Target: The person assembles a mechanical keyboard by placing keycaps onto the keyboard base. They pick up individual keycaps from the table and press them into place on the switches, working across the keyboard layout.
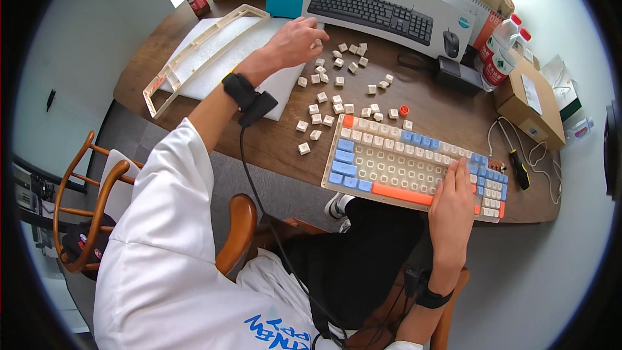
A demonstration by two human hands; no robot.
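Observation:
A mechanical keyboard (402, 172) with white, blue and orange keycaps lies at the table's near edge. Many of its middle switches are bare. My right hand (453, 204) rests on its right part, fingers stretched out over the keys. Farther left, my left hand (295, 42) reaches over the table with bent fingers, pinching at a small white keycap (317, 43) by the fingertips; the fingers partly hide it. Loose white keycaps (339, 81) lie scattered between that hand and the keyboard, along with one round red piece (404, 111).
At the left, a beige keyboard frame (217, 58) lies on a white foam sheet (278, 94). A keyboard box (369, 10) stands at the back. Bottles (497, 55), a cardboard box (531, 100), a screwdriver (518, 170) and a pale cable (541, 149) are at the right.

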